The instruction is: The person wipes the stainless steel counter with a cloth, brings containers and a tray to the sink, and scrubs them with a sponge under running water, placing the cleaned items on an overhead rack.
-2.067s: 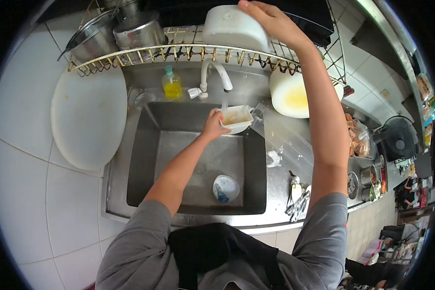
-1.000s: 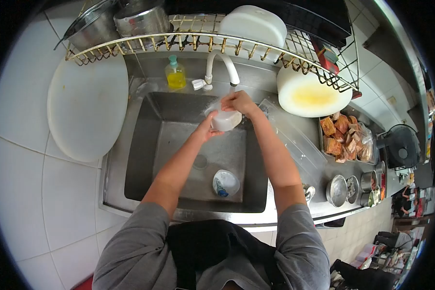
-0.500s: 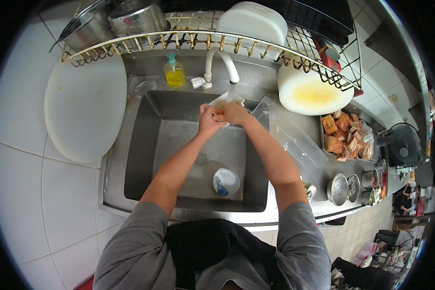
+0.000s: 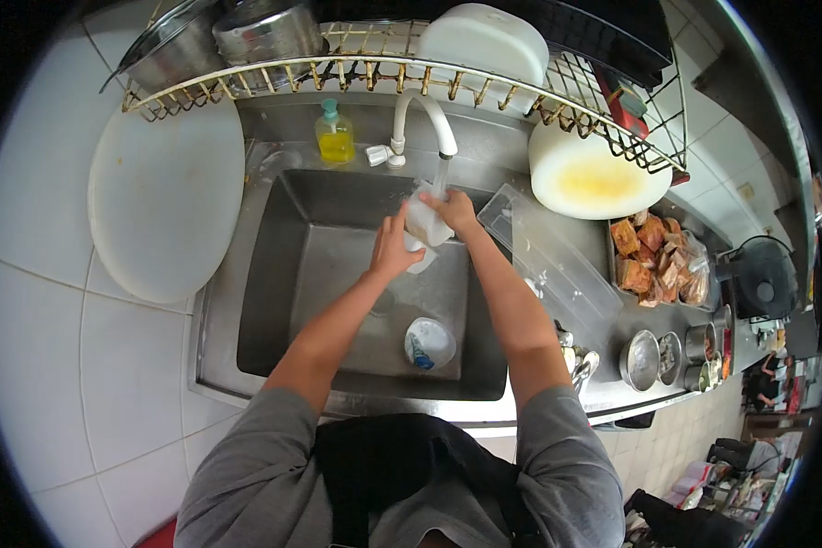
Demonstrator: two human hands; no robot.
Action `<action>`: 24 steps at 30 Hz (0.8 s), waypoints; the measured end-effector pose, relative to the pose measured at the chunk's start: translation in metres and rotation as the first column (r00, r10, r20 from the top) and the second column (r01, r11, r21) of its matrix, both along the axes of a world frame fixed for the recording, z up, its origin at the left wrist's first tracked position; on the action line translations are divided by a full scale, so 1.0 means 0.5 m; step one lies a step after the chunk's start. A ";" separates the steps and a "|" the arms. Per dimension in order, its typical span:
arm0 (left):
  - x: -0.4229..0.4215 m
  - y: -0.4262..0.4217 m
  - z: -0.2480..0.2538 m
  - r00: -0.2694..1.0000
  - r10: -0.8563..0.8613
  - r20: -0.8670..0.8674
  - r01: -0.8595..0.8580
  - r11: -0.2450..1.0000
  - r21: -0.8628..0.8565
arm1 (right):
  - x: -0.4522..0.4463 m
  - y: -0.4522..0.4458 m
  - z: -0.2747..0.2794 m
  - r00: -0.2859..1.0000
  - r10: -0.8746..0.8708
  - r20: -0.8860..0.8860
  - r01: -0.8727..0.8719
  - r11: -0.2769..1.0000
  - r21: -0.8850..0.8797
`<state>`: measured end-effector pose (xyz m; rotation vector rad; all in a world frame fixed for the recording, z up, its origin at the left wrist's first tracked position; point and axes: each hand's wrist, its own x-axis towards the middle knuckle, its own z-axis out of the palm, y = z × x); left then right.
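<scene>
A small white container (image 4: 427, 222) is tilted under the running water of the white faucet (image 4: 444, 144), over the sink. My right hand (image 4: 458, 212) grips its upper right side. Against its left side, my left hand (image 4: 395, 251) has its fingers stretched upward and the thumb apart, around a lower white part (image 4: 422, 259); whether that part is separate from the container, I cannot tell. A round white bowl (image 4: 437, 339) lies on the floor of the steel sink (image 4: 338, 283), with a blue-and-white crumpled thing (image 4: 418, 353) in it.
A soap bottle (image 4: 334, 135) stands behind the sink. A clear plastic lid (image 4: 557, 265) lies on the right counter, near a tray of browned meat chunks (image 4: 648, 251) and several metal bowls (image 4: 640, 358). Above hangs a wire rack (image 4: 356, 62) with pots. A large white board (image 4: 166, 201) leans at left.
The container has been turned so its white outside shows, where orange residue was visible before. My left hand has opened out from a tighter grip and moved slightly lower.
</scene>
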<state>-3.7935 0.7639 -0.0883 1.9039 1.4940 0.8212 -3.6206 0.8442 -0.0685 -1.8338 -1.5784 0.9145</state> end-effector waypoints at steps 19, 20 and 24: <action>-0.018 0.039 -0.030 0.988 0.013 0.151 -0.002 0.997 -0.074 | 0.070 0.010 -0.149 0.243 -0.557 -0.794 -0.073 0.806 -0.587; -0.018 0.047 -0.033 0.987 0.047 0.154 -0.032 0.994 -0.101 | 0.061 0.002 -0.126 0.212 -0.451 -0.867 -0.138 0.864 -0.484; -0.027 0.056 -0.050 0.954 0.035 0.298 0.029 0.978 -0.208 | 0.003 -0.021 -0.073 0.377 -0.191 -0.906 -0.150 0.953 -0.263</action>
